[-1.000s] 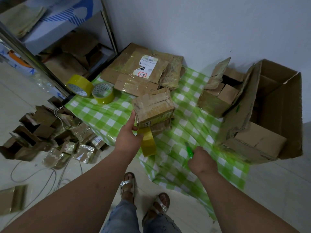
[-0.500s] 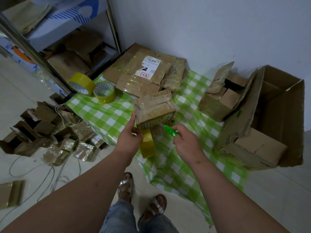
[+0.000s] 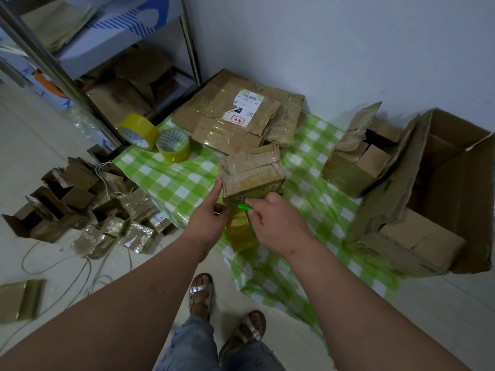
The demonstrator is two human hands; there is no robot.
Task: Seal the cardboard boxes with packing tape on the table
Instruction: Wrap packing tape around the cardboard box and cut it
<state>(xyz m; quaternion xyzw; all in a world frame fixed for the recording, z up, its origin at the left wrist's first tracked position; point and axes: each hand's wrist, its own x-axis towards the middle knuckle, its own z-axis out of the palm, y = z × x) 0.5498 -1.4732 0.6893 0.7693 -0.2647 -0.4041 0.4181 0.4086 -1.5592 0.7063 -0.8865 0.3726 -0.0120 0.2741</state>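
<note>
Green-checked cloth covers your table (image 3: 171, 180), with a big open carton (image 3: 442, 199) at its right edge. Several boxes remain unsealed (plenty left). The small box (image 3: 251, 172) near the front edge wears tape; a strip (image 3: 239, 231) hangs straight down. Your left hand (image 3: 207, 223) pinches it; your right hand (image 3: 278, 223) grips a green cutter (image 3: 244, 207).

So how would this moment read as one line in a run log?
step: cutting tape | left hand: holds tape roll below box | right hand: grips green cutter at strip | box: on table
</note>
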